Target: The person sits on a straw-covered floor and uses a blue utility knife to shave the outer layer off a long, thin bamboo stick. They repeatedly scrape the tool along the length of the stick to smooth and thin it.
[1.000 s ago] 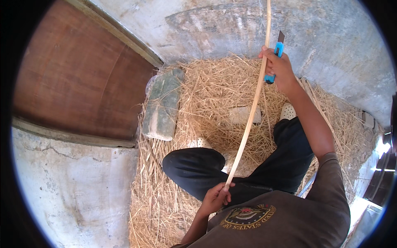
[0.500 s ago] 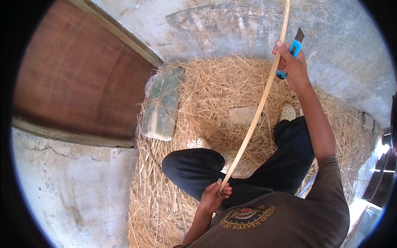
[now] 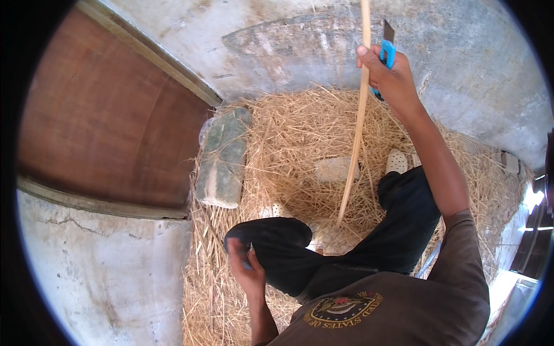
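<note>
My right hand [image 3: 398, 83] is raised toward the far wall, closed around a long pale wooden strip, possibly bamboo [image 3: 359, 127]. The same hand also keeps a blue utility knife [image 3: 387, 53], its dark blade out and pointing up. The strip hangs almost upright; its lower end is free above the straw, and its upper end runs out of view. By my bent left knee is my left hand [image 3: 249, 274], thumb and fingers apart and the fingertips blurred by motion. I see nothing held in it.
Loose straw [image 3: 288, 124] covers the floor. A greenish-grey wrapped block [image 3: 225, 158] lies at left beside a brown door panel [image 3: 115, 115]. A pale brick [image 3: 334, 169] sits in the straw between my feet. Stained walls [image 3: 461, 63] stand close.
My left hand has let go of the strip's lower end and moved left to my knee. My right hand has shifted left and slightly up, and the strip now hangs steeper.
</note>
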{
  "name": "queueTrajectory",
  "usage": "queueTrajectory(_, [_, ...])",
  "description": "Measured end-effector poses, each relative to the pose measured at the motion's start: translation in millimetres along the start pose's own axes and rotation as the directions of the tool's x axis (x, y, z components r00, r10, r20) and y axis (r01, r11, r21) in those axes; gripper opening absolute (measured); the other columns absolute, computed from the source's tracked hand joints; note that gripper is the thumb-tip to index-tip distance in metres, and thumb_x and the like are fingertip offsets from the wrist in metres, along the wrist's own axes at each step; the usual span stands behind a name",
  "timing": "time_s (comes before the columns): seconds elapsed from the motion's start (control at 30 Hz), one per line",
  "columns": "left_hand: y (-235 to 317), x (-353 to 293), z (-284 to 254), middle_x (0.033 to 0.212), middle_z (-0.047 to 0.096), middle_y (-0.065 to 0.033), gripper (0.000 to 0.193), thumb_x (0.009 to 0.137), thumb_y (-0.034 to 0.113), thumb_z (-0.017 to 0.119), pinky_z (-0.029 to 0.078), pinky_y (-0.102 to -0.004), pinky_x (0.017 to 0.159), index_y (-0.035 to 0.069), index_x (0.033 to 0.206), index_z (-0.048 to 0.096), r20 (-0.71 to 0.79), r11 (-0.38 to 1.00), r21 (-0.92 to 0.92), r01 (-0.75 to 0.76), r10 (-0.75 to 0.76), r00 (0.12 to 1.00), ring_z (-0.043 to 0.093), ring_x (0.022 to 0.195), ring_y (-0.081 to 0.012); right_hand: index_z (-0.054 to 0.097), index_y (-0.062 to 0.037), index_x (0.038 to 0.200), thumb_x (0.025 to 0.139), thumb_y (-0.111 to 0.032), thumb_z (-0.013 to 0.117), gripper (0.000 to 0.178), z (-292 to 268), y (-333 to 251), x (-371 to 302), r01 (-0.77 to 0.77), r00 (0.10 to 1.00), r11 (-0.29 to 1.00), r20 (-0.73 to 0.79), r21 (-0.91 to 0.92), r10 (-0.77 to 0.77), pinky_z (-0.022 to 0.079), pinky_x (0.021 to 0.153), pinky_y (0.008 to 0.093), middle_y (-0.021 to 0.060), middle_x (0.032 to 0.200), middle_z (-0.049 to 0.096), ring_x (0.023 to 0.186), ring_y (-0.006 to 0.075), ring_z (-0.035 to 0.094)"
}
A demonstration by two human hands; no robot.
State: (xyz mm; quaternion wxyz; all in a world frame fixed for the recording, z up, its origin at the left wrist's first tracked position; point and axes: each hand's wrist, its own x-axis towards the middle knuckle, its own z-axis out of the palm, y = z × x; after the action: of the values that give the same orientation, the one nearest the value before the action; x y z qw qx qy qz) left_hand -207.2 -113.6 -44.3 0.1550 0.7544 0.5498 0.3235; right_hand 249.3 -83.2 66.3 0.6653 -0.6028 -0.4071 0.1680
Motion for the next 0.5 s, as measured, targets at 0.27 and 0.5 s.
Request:
queueTrajectory(0.27, [98, 96, -95, 0.141, 0.045, -0.0226, 0.062, 0.088, 0.024, 0.065, 0.031, -0.0528, 0.109, -0.002, 0.138, 0.041, -0.258, 0.589, 0.375, -0.716, 0.808, 0.530, 0.039, 0.133, -0.0393, 0.067, -0.0116, 0.092, 0.088, -0.023, 0.063, 0.013, 70, -32, -17, 0.567, 0.726, 0.738, 0.646, -0.365, -0.238, 0.044, 0.050, 0.0334, 0.0029, 0.062, 0.061, 0.051, 0.0158, 0.057])
queueTrajectory(0.5, [138, 114, -86, 0.110, 0.064, -0.0207, 0.051, 0.091, 0.031, 0.063, 0.047, -0.0447, 0.088, 0.002, 0.130, 0.051, 0.482, 0.763, 0.265, -0.590, 0.425, 0.766, 0.062, 0.102, -0.0346, 0.063, -0.0122, 0.082, 0.078, -0.018, 0.061, 0.008, 108, -10, -89, 0.897, 0.407, 0.273, 0.892, -0.348, -0.197, 0.046, 0.057, 0.0370, 0.0033, 0.061, 0.062, 0.062, 0.0217, 0.065])
